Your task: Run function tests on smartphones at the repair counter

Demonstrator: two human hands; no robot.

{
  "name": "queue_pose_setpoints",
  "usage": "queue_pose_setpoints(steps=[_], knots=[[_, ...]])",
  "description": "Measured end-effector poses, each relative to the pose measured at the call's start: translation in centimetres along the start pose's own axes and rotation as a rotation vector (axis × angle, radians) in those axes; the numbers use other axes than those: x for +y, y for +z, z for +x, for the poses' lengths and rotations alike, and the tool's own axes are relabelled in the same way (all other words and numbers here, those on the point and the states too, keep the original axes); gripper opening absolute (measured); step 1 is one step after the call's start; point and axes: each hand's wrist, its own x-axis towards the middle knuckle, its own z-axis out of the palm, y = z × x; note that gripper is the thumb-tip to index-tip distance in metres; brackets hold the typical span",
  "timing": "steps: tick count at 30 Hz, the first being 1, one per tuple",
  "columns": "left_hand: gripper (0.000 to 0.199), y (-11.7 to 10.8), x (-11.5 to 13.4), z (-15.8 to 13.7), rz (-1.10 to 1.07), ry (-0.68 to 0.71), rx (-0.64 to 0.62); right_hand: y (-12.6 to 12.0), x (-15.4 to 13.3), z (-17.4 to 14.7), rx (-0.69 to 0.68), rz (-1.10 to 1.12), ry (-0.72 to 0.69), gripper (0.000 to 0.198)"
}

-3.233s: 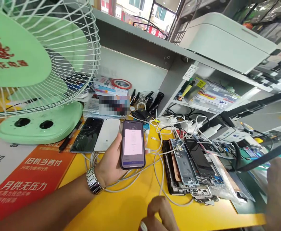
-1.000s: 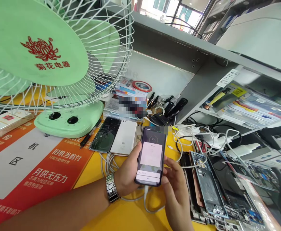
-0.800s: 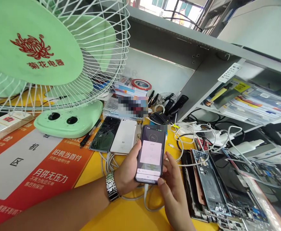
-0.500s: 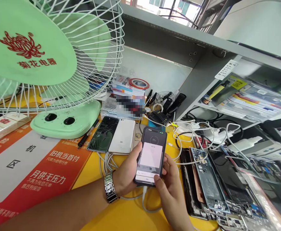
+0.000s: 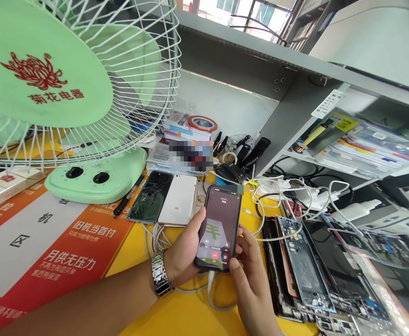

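Observation:
A dark-cased smartphone (image 5: 218,228) is held upright toward me, tilted back over the yellow table. Its lit screen shows a call page with "114" near the top and a red hang-up button low down. A white charging cable (image 5: 210,284) is plugged into its bottom edge. My left hand (image 5: 186,249), a metal watch (image 5: 160,273) on its wrist, is closed around the phone's left side, thumb along the edge. My right hand (image 5: 251,275) grips the right side, fingers curled at the edge and partly behind it, thumb by the lower right corner.
Behind the phone lie a white phone (image 5: 177,198) and a cracked black phone (image 5: 151,196). A green fan (image 5: 95,175) stands at the left. Disassembled phone parts (image 5: 306,266) are piled at the right, below tangled white cables (image 5: 281,184). A grey shelf (image 5: 278,121) rises behind.
The phone's screen has gone from a white pop-up over a dial display to the call page. My right thumb has moved off the screen to the phone's lower right corner.

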Motion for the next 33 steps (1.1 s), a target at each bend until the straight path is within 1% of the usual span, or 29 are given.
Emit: queue_pose_setpoints(steps=[3,7,10,13,17,18,20,22,24,26,27,29,31,32,33], knots=[[0.070,-0.1,0.1,0.0,0.010,-0.005,0.016,0.0,0.1,0.1,0.009,-0.039,-0.028,0.051],[0.067,0.0,0.2,0.0,-0.001,-0.010,0.014,0.5,-0.1,-0.1,0.004,-0.021,0.001,0.055],[0.062,0.0,0.1,-0.1,-0.028,0.015,-0.013,1.4,-0.5,-0.4,0.092,-0.052,0.019,0.061],[0.055,-0.2,0.0,-0.2,-0.069,0.044,-0.035,1.8,-0.5,-0.6,0.168,-0.103,-0.003,0.065],[0.055,-0.3,0.0,-0.2,-0.094,0.031,-0.054,1.5,-0.1,-0.6,0.096,-0.118,0.021,0.067],[0.055,-0.3,0.0,-0.1,-0.091,0.022,-0.057,1.4,-0.1,-0.4,0.096,-0.107,0.031,0.067],[0.056,-0.2,0.0,-0.1,-0.080,0.016,-0.047,1.3,-0.4,0.0,0.156,-0.087,0.031,0.067],[0.055,0.0,0.0,0.0,-0.060,0.023,-0.011,1.1,-1.4,1.0,0.263,-0.067,0.006,0.064],[0.052,0.2,0.1,0.0,-0.038,0.034,0.030,0.8,-2.8,2.6,0.358,-0.024,-0.028,0.058],[0.050,0.3,0.2,-0.1,-0.025,0.036,0.046,0.5,-4.3,4.7,0.412,0.040,-0.047,0.050],[0.049,0.2,0.2,-0.1,-0.027,0.037,0.046,0.4,-4.9,5.8,0.415,0.083,-0.049,0.047],[0.048,-0.1,0.0,-0.1,-0.037,0.059,0.054,0.3,-5.4,7.8,0.369,0.143,-0.026,0.041],[0.049,-0.6,-0.3,0.0,-0.041,0.072,0.089,0.5,-4.8,8.9,0.290,0.137,0.062,0.037],[0.049,-0.7,-0.4,0.1,-0.036,0.057,0.115,0.6,-4.2,9.2,0.277,0.108,0.113,0.039],[0.050,-0.9,-0.6,0.3,-0.030,0.027,0.145,0.8,-3.4,9.2,0.305,0.061,0.145,0.041]])
